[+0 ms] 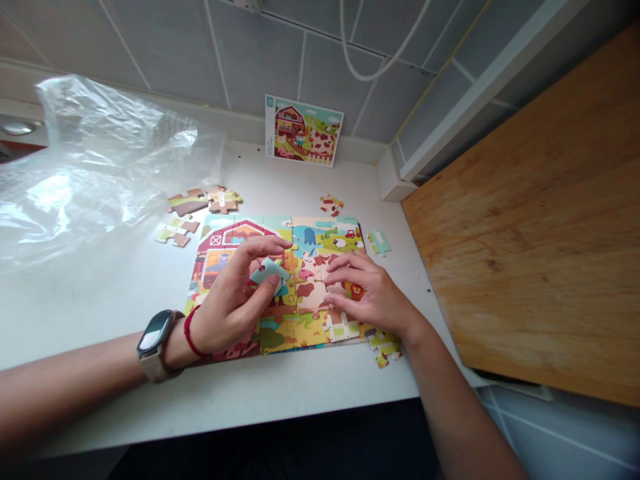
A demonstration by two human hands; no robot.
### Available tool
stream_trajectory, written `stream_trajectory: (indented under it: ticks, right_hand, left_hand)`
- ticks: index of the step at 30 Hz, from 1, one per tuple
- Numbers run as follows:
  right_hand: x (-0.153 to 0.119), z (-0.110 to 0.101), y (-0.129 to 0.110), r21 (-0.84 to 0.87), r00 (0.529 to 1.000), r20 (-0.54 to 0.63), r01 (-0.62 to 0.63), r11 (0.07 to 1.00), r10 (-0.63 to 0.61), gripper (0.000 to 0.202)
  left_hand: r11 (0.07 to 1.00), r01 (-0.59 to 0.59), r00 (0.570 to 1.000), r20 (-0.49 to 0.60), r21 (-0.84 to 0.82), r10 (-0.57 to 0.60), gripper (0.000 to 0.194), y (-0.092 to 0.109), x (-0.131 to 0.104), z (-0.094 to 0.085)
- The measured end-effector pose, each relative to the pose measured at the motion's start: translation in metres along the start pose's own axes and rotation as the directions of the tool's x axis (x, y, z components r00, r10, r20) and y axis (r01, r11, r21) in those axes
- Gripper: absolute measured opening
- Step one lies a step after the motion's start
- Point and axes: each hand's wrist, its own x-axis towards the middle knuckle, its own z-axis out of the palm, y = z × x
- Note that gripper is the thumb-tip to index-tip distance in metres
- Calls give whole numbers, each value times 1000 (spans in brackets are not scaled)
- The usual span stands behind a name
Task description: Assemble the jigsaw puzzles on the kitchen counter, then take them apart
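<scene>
A farm jigsaw puzzle (280, 337) lies on the white table, with a red barn at its left and a cow near the middle. My left hand (235, 287) is over the barn side, holding a pale blue puzzle piece (269, 272) between thumb and fingers. Over the cow, my right hand (363, 287) has its fingers apart and slightly curled, with nothing seen in them; its fingertips are on or just above the puzzle. Part of the puzzle is hidden under both hands. Beside my right wrist lies a yellow-green piece (385, 347).
Loose pieces (223, 199) lie at the puzzle's upper left, a brown-patched piece (331, 204) behind it and a light green piece (379, 243) at its right. A picture card (304, 131) leans on the tiled wall. Clear plastic (100, 160) covers the left; a wooden panel (540, 220) borders the right.
</scene>
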Motion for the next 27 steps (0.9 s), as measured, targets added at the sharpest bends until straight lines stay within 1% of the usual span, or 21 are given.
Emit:
stream_trajectory:
  ticks: [2,4,8,13,16,20,22,23,25,27]
  right_hand:
    - [0,0,0,-6,999,41,9,1000,-8,29]
    - [0,0,0,-20,998,60,26,999,-24,36]
    - [-1,1,2,-61,997,65,52,997,-48,29]
    - [-2,1,3,-80,997,60,51,995,-46,22]
    - [-2,2,3,-81,997,59,52,995,-47,21]
    - [-2,2,2,-70,996,65,68,995,-64,17]
    - [-1,2,1,-63,997,35,74,995,-72,11]
    - [-1,3,1,-58,998,1,65,996,-65,10]
    - [-1,3,2,-43,995,-97,24,999,-28,15]
    - [0,2,3,-27,982,-187,-21,999,15,20]
  left_hand:
    - [1000,0,1000,10,31,0,33,1,1,0]
    - [999,-1,1000,24,54,0,33,3,2,0]
    - [997,-4,999,41,77,1,31,4,2,-1]
    - [994,-7,999,46,113,2,31,4,2,-1]
    - [984,-48,994,109,172,29,25,5,3,-2]
    - [949,-164,968,228,267,103,24,9,6,-1]
    - [929,-195,959,260,314,114,25,10,6,1]
    - [920,-198,958,265,339,108,25,10,6,1]
    - [906,-192,959,267,377,92,27,8,5,2]
    - [899,-190,959,272,394,83,32,6,4,2]
